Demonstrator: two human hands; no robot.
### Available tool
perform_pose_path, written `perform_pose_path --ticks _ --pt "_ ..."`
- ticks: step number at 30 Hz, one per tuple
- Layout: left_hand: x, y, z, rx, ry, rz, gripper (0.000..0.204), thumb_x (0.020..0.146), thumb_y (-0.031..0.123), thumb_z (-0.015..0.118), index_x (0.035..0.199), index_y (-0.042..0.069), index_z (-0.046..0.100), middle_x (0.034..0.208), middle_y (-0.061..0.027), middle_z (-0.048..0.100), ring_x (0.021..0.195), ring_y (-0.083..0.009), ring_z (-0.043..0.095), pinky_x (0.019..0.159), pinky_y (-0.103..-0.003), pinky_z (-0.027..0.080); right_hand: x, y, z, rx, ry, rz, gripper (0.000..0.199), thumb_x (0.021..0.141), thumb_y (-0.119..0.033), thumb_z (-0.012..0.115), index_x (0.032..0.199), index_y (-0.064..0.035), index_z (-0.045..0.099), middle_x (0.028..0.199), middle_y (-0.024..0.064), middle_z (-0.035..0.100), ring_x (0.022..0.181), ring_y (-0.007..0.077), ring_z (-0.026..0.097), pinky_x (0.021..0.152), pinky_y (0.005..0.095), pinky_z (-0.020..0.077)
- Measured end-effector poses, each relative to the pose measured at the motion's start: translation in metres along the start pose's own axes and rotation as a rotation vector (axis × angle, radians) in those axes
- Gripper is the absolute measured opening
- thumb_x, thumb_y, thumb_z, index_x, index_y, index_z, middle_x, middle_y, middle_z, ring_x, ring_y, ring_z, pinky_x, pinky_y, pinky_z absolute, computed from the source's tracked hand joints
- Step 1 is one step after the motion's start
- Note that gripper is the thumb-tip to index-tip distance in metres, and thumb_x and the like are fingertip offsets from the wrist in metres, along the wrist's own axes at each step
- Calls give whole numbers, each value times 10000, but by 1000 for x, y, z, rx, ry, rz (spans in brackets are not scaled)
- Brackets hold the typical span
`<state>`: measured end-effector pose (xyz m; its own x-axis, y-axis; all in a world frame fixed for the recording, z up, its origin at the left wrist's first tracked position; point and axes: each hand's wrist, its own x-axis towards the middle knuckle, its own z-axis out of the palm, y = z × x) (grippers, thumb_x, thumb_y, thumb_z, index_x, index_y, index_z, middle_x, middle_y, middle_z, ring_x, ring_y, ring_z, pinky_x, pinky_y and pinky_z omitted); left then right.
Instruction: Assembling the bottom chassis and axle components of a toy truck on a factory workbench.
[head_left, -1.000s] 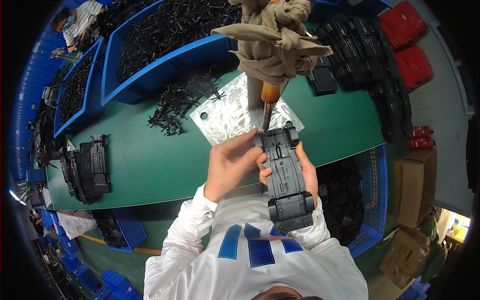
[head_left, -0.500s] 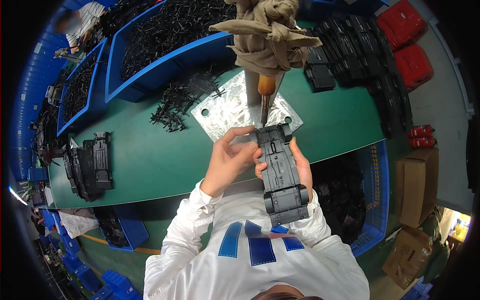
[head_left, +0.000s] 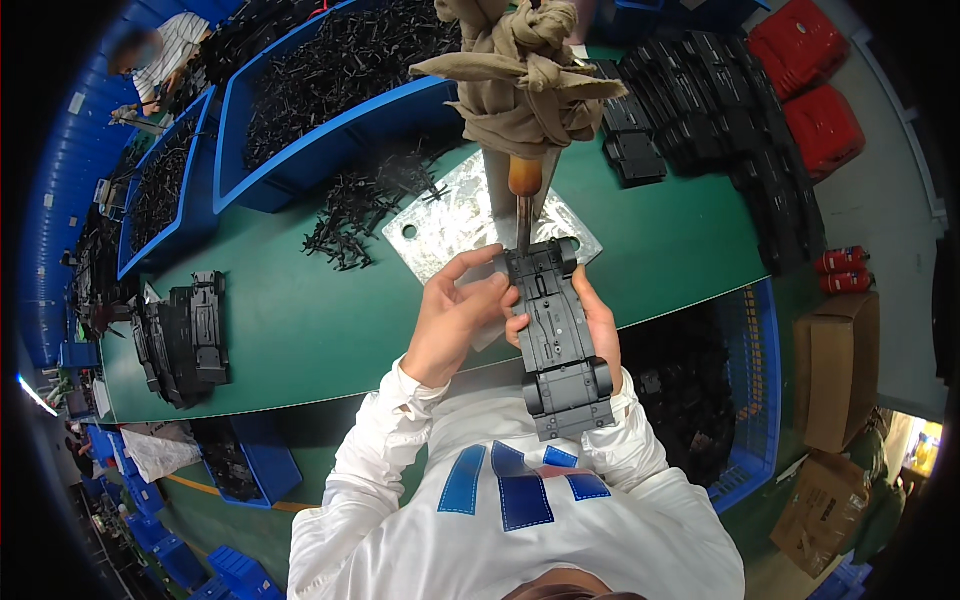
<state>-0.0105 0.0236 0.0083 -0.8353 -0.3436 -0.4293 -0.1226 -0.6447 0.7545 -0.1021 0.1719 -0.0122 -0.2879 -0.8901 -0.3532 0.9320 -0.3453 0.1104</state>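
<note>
My right hand (head_left: pixel 595 318) is wrapped round the right side of a black plastic toy car chassis (head_left: pixel 556 328), with some fingertips showing at its left edge. The chassis has wheels at both ends and is held tilted over the table's front edge. My left hand (head_left: pixel 450 315) is closed at its far left corner, index finger and thumb against the wheel there; any small part between them is hidden. A metal tip with an orange-brown handle (head_left: pixel 525 178), like a soldering iron, points down and meets the chassis's far end. Beige cloth (head_left: pixel 525 95) is knotted above the handle.
A metal plate (head_left: pixel 440 222) lies under the upright on the green table (head_left: pixel 290 335). Small black parts (head_left: pixel 350 212) are heaped left, before a full blue bin (head_left: pixel 335 140). More chassis stand left (head_left: pixel 205 330) and far right (head_left: pixel 690 105). A blue crate (head_left: pixel 765 380) is below right.
The chassis and both hands have shifted slightly away from me and left, and the chassis's far end now meets the metal tip. My grip looks the same.
</note>
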Motion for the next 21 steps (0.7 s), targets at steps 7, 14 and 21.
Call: perform_pose_path --ticks 7,14,21 --pt "9 5 -2 -41 -19 -24 484 941 64 621 1362 -46 411 877 -140 661 741 -206 674 726 -316 583 4 -4 6 -1 -17 -11 538 1029 -441 455 1329 5 494 1205 187 558 1072 267 521 819 361 488" --pt "17 9 -2 -100 -30 -41 480 940 62 622 1365 -30 419 870 -147 656 734 -227 674 719 -339 586 9 -6 10 17 -8 -13 519 1024 -427 476 1331 -9 501 1204 181 567 1075 269 524 817 364 487" --pt "21 13 -1 -101 -60 -49 477 940 76 626 1368 -10 434 856 -138 655 730 -236 676 712 -347 573 12 -10 11 7 -20 -13 526 1017 -427 492 1337 -10 498 1216 180 564 1085 277 526 821 372 487"
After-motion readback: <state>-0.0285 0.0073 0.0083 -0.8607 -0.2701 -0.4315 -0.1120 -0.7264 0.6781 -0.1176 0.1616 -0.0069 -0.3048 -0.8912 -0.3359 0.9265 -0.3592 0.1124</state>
